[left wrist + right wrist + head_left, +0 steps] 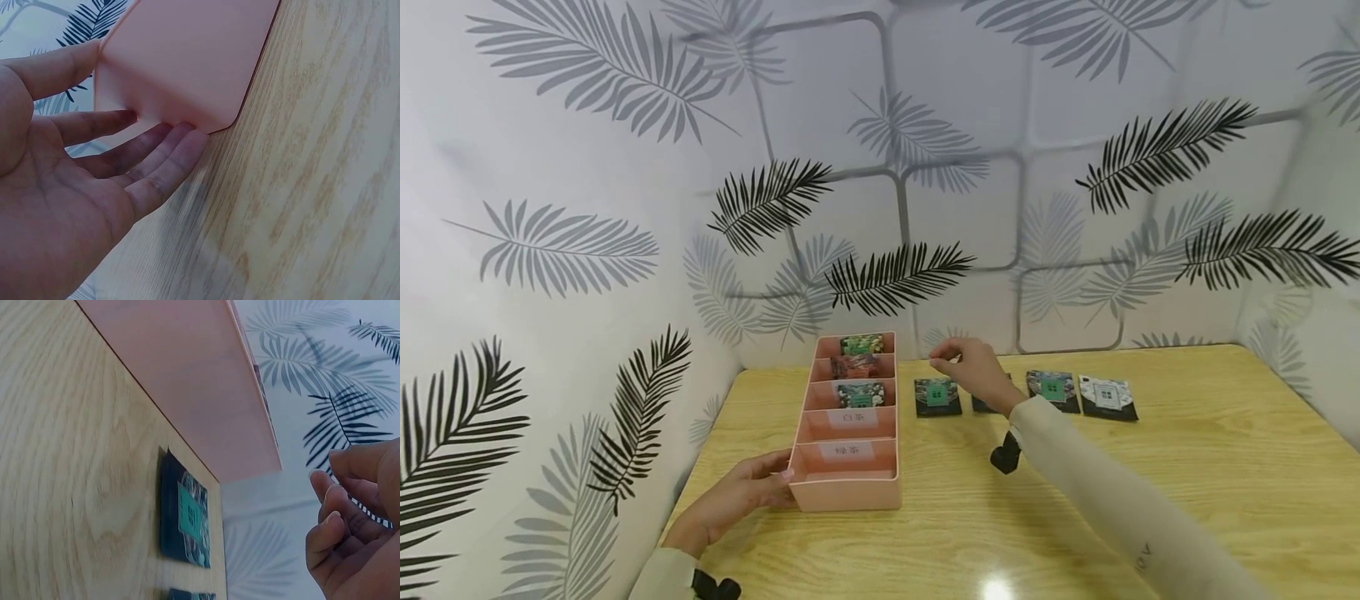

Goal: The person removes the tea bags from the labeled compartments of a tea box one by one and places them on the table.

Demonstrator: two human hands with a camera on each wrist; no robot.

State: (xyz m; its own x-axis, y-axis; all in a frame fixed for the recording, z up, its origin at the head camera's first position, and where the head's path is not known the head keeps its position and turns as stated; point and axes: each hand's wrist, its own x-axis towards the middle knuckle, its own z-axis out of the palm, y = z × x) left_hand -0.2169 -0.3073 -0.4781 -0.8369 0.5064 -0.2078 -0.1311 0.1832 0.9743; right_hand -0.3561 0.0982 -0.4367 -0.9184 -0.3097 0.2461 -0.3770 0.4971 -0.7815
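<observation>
A long pink box point(844, 496) with several compartments stands on the left part of the table. My left hand point(741, 496) holds its near left corner, thumb at the rim; in the left wrist view the fingertips point(194, 140) press the wall. My right hand point(973, 371) hovers over a row of flat packets, fingers loosely bent, nothing visible between them. In that row are a dark packet with a green label point(937, 397), one mostly hidden by the right hand, another green-labelled packet point(1053, 390) and a white-labelled packet point(1108, 397).
The box's three far compartments hold a yellow-green packet point(861, 344), a red packet point(855, 367) and a dark green packet point(861, 395). White labels point(848, 451) mark the two near dividers. A leaf-patterned wall point(955, 208) rises behind the wooden table point(1150, 500).
</observation>
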